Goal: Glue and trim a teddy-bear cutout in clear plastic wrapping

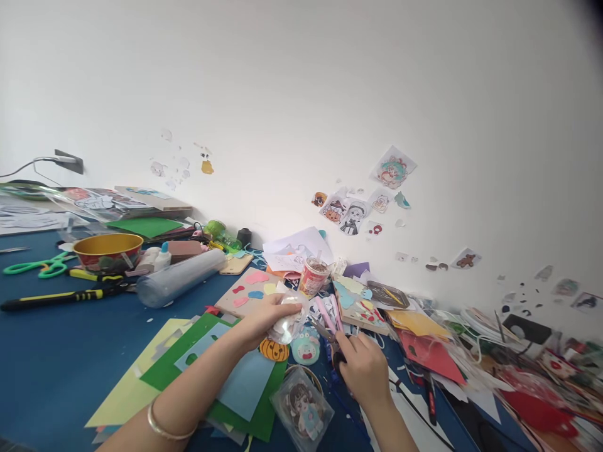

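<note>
Left hand point(266, 317): fingers curled closed around a small clear plastic wrapper point(289, 321) with something pale inside, held just above the table. Thumb on top, fingertips underneath. Bangle point(162, 427) on that wrist.

Right hand point(362, 367): closed around the dark handles of a pair of scissors point(326, 336), blades pointing up-left toward the wrapper, tips just beside it. Can't tell whether the blades touch the plastic or how far apart they are.

Directly under the hands: orange pumpkin cutout point(274, 350), round teal character piece point(305, 348), and a clear packet with a cartoon figure point(301, 408) nearer the camera. Left forearm lies over a stack of sheets: green point(169, 367), light blue point(247, 386), pale yellow point(127, 389).

Beyond the hands: brown card with pink, blue and yellow heart shapes point(249, 290), a printed paper cup point(313, 276), two pink pens point(330, 312).

Surface: blue table point(56, 364), heavily cluttered. Left side has a gold bowl point(108, 251), green-handled scissors point(38, 267), a black-and-yellow tool point(61, 295), a glue bottle point(162, 257), a grey roll lying on its side point(181, 276). Right side is a pile of red, orange and white paper scraps point(433, 351) and cables.

Room: plain white wall point(301, 94) right behind the table, with cartoon stickers point(393, 168) stuck on it in scattered clusters. Wall socket with a plug point(68, 161) at far left.
</note>
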The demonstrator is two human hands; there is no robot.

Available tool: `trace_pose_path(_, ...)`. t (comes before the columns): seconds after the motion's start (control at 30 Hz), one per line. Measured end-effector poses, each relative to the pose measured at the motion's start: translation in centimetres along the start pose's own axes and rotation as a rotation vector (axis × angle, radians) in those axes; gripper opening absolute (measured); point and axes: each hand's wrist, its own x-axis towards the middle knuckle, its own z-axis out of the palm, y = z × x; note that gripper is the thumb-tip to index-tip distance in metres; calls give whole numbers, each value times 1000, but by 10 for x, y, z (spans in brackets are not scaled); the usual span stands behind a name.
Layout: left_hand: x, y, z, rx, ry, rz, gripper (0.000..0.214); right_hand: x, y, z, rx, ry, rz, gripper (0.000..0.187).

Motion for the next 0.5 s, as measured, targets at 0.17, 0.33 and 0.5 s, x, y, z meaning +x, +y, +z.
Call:
trace_pose_path(0.17,1,-1,-1,40,-14,8,24,-1,-2,-2,-6,-8,-23,26)
trace_pose_path(0.33,0,1,-1,55,-25,-7,25,0,-1,-4,-8,-16,-29,26)
trace_pose_path(0.5,1,-2,-5,100,-24,-18,28,1,-1,-5,-21,-47,-38,27)
